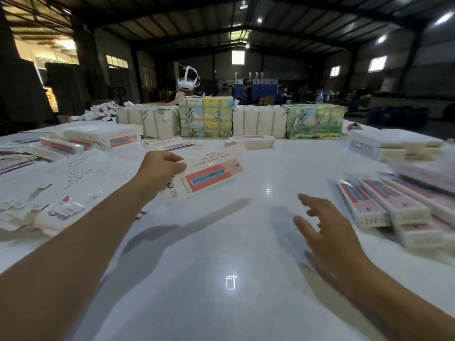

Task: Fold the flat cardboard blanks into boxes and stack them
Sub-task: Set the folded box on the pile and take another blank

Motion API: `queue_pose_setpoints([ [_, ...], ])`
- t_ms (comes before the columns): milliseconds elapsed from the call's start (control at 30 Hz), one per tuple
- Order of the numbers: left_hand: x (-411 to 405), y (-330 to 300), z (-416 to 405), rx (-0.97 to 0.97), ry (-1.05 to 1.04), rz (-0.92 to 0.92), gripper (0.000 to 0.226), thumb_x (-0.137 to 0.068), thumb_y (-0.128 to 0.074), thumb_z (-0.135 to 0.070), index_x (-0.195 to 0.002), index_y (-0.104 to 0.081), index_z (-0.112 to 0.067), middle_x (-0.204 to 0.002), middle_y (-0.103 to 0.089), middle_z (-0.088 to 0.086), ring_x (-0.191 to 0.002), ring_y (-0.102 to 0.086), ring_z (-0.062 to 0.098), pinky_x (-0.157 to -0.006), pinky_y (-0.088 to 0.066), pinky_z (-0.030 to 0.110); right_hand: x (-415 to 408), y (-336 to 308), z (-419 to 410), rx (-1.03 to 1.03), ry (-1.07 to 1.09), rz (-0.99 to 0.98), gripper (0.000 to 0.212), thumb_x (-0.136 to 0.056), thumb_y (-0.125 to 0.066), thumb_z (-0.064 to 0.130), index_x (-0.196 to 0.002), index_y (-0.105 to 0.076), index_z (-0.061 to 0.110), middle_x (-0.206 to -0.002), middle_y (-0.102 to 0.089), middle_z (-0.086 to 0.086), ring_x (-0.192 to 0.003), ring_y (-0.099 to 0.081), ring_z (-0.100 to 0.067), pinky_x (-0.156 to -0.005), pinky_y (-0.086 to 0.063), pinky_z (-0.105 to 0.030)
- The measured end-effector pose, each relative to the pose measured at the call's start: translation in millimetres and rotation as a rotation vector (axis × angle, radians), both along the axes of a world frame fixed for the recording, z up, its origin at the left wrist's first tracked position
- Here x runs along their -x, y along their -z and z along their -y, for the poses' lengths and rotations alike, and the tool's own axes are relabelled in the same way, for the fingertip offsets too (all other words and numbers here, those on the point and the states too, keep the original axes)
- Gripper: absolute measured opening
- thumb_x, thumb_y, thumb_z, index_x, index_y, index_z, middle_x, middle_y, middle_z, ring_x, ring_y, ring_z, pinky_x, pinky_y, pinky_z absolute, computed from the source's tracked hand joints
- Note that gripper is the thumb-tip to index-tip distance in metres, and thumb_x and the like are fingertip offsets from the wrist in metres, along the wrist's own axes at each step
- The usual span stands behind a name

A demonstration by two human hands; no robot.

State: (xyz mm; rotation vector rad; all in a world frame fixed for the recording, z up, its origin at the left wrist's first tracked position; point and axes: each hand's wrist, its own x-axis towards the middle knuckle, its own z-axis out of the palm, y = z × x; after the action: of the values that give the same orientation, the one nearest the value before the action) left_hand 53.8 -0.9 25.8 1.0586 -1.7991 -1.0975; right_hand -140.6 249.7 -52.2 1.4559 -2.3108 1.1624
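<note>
My left hand (pixel 163 168) grips the left end of a flat cardboard blank (pixel 209 174), white with a red and blue panel, and holds it above the white table (pixel 221 267). My right hand (pixel 327 225) hovers lower right over the table, fingers spread and empty, blurred by motion. A spread pile of flat blanks (pixel 69 190) lies to the left. Folded boxes (pixel 384 205) lie stacked at the right edge, and more folded boxes (pixel 98 139) sit at the far left.
Wrapped bundles (pixel 206 116) stand in a row across the back of the table. A single box (pixel 251 141) lies in front of them. Behind the bundles sits a person with a white headset (pixel 188 82). White stacks (pixel 394 146) rest at the far right.
</note>
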Motion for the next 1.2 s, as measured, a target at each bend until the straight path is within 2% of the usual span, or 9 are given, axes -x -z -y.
queue_pose_setpoints([
  [67,10.7,6.4,-32.8,-0.106,0.175,0.012,0.013,-0.086,-0.065,-0.01,-0.085,-0.066,-0.023,-0.086,-0.07,0.0,-0.058,-0.069,0.012,-0.045,-0.054,0.026,7.4,-12.7,-1.6,0.249,0.05,0.334,0.05,-0.092,-0.058,0.029,-0.14,-0.041,0.027,-0.122,-0.049,0.008,-0.094,-0.056,-0.005,-0.072,-0.046,-0.026],
  [167,21.2,23.2,-74.1,-0.141,0.36,0.156,0.02,-0.087,-0.064,-0.013,-0.083,-0.067,-0.033,-0.078,-0.072,-0.007,-0.066,-0.071,0.014,-0.048,-0.053,0.024,17.0,-22.3,-9.6,0.381,-0.027,1.108,0.043,-0.091,-0.061,0.031,-0.131,-0.046,0.022,-0.114,-0.061,-0.006,-0.074,-0.069,-0.018,-0.051,-0.051,-0.028],
  [233,23.6,31.4,-92.6,-0.183,0.444,0.233,0.019,-0.088,-0.063,-0.014,-0.085,-0.066,-0.033,-0.073,-0.072,-0.013,-0.069,-0.071,0.013,-0.049,-0.053,0.023,16.2,-22.5,-15.0,0.333,-0.022,1.374,0.028,-0.088,-0.065,0.02,-0.113,-0.052,0.016,-0.101,-0.067,-0.013,-0.058,-0.07,-0.023,-0.044,-0.052,-0.026],
  [367,21.6,43.5,-109.4,0.017,0.373,0.355,0.015,-0.087,-0.065,-0.024,-0.101,-0.067,-0.027,-0.088,-0.072,-0.01,-0.066,-0.07,0.012,-0.049,-0.052,0.02,12.4,-15.2,-18.2,0.305,-0.025,1.222,0.015,-0.088,-0.06,0.0,-0.1,-0.056,0.008,-0.083,-0.071,-0.014,-0.067,-0.072,-0.025,-0.05,-0.055,-0.031],
  [500,29.4,53.4,-130.8,0.663,0.393,0.712,0.095,-0.063,-0.046,-0.081,-0.141,-0.038,-0.028,-0.137,-0.045,-0.008,-0.11,-0.046,0.011,-0.093,-0.041,0.033,3.9,-13.1,-17.0,0.297,-0.043,1.109,0.019,-0.089,-0.061,0.004,-0.104,-0.055,0.015,-0.091,-0.07,-0.012,-0.072,-0.073,-0.022,-0.054,-0.056,-0.03],
  [600,42.9,65.2,-147.3,0.817,0.408,0.846,0.12,-0.052,-0.03,-0.094,-0.148,-0.015,-0.025,-0.144,-0.033,-0.009,-0.119,-0.039,0.013,-0.101,-0.037,0.033,-0.5,-11.3,-17.6,0.29,-0.106,1.055,0.017,-0.092,-0.059,0.009,-0.105,-0.054,0.018,-0.089,-0.072,-0.009,-0.075,-0.073,-0.021,-0.056,-0.057,-0.031],
  [767,44.3,68.4,-145.0,0.805,0.314,0.671,0.099,-0.058,-0.047,-0.083,-0.139,-0.034,-0.026,-0.123,-0.05,-0.009,-0.083,-0.046,0.01,-0.074,-0.039,0.019,-1.7,-12.9,-18.4,0.299,-0.177,1.007,0.009,-0.098,-0.048,0.015,-0.099,-0.054,0.022,-0.081,-0.074,0.001,-0.077,-0.073,-0.018,-0.057,-0.057,-0.031],
  [967,41.6,64.4,-143.2,0.898,0.228,0.627,0.073,-0.063,-0.063,-0.072,-0.12,-0.045,-0.028,-0.117,-0.057,-0.008,-0.08,-0.049,0.01,-0.078,-0.03,0.027,-3.4,-15.9,-20.8,0.301,-0.231,0.997,0.018,-0.096,-0.045,0.001,-0.097,-0.055,0.016,-0.092,-0.069,-0.013,-0.062,-0.07,-0.023,-0.05,-0.057,-0.032],
  [1200,32.2,56.8,-141.0,0.769,0.306,0.577,0.061,-0.065,-0.064,-0.069,-0.108,-0.044,-0.032,-0.114,-0.06,-0.01,-0.072,-0.058,0.013,-0.067,-0.051,0.025,-5.9,-15.9,-24.4,0.354,-0.263,0.981,0.019,-0.093,-0.048,0.0,-0.098,-0.058,0.016,-0.089,-0.068,-0.02,-0.052,-0.064,-0.025,-0.05,-0.056,-0.033],
])
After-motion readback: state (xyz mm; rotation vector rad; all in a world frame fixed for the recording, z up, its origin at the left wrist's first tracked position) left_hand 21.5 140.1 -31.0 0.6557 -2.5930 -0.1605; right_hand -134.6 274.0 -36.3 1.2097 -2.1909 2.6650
